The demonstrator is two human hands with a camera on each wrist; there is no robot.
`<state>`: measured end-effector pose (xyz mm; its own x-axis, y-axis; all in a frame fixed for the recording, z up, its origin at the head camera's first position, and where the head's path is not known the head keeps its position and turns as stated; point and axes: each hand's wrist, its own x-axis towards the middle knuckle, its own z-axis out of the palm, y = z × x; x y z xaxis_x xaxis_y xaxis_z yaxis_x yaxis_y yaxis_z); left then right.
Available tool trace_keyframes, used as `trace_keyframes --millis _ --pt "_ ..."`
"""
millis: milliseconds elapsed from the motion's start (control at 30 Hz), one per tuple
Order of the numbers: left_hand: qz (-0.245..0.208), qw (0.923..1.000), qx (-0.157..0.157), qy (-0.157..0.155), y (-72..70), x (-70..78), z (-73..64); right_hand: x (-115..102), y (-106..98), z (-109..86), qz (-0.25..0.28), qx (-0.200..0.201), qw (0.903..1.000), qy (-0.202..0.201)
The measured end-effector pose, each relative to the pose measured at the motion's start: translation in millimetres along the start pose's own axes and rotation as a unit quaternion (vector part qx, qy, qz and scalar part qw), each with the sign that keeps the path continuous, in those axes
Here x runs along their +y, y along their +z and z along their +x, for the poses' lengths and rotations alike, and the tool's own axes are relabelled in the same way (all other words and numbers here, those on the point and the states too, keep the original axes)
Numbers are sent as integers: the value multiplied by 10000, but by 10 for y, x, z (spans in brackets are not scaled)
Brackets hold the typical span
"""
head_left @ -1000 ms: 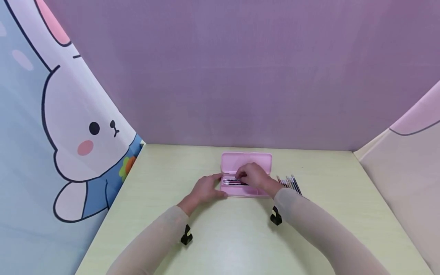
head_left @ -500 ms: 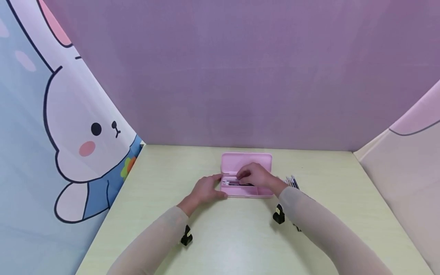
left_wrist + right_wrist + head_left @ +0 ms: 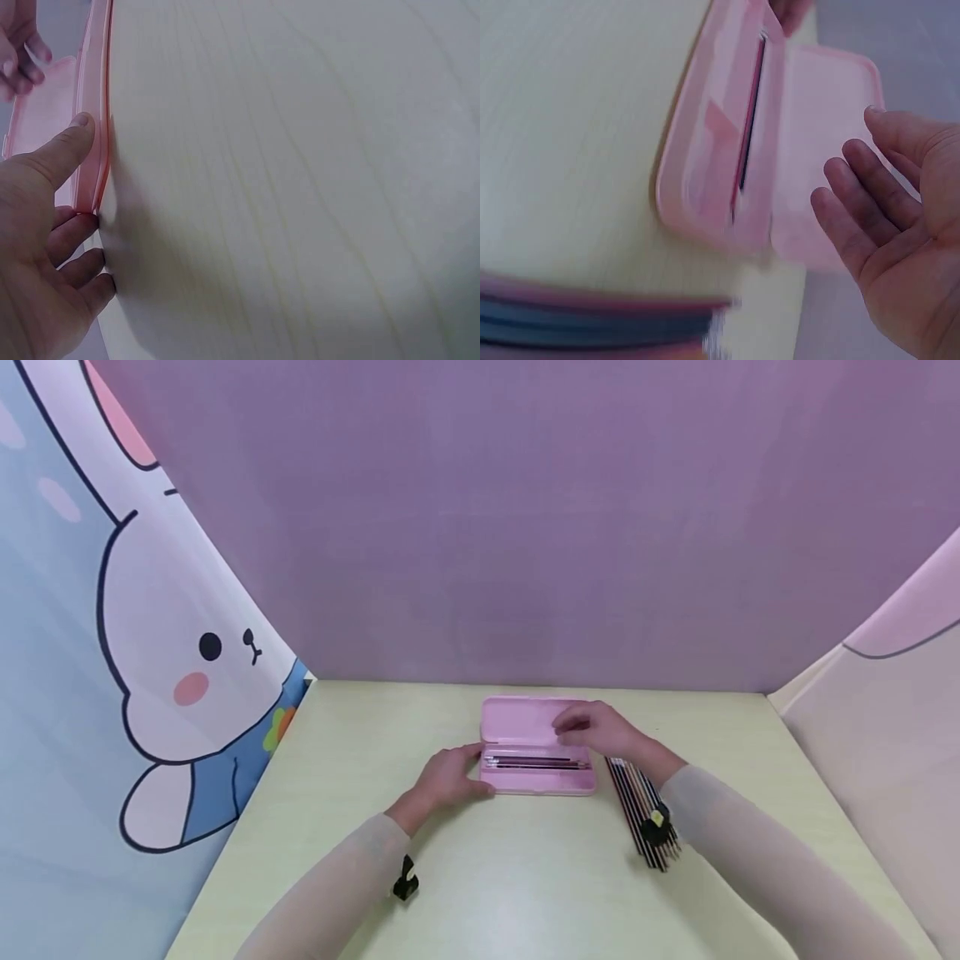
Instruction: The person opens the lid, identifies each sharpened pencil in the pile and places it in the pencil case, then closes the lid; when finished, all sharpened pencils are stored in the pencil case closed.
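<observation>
From here I see, on the table [image 3: 510, 877], the open pink pencil case [image 3: 536, 782], its left end gripped by the left hand [image 3: 447, 776]. The right hand [image 3: 606, 730] hovers empty near the lid [image 3: 517, 719]; bundled pencils [image 3: 632, 802] lie just right, a few inner pencils [image 3: 536, 763] inside.

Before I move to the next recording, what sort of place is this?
Probably a staged tabletop booth, though the room beyond is out of view: a pale wood-grain table, a plain purple backdrop behind it, and a cartoon-rabbit panel along its left side.
</observation>
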<state>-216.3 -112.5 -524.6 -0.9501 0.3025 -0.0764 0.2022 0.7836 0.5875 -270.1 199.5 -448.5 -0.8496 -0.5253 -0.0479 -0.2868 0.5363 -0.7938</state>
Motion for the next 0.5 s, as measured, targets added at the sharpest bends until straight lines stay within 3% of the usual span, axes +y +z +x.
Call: trace_keyframes --millis 200,500 --pt "87 10000 6 -20 8 -17 7 209 -331 -361 294 80 9976 616" --pt "29 10000 -4 11 -13 40 -15 652 -607 -884 311 366 9937 1012"
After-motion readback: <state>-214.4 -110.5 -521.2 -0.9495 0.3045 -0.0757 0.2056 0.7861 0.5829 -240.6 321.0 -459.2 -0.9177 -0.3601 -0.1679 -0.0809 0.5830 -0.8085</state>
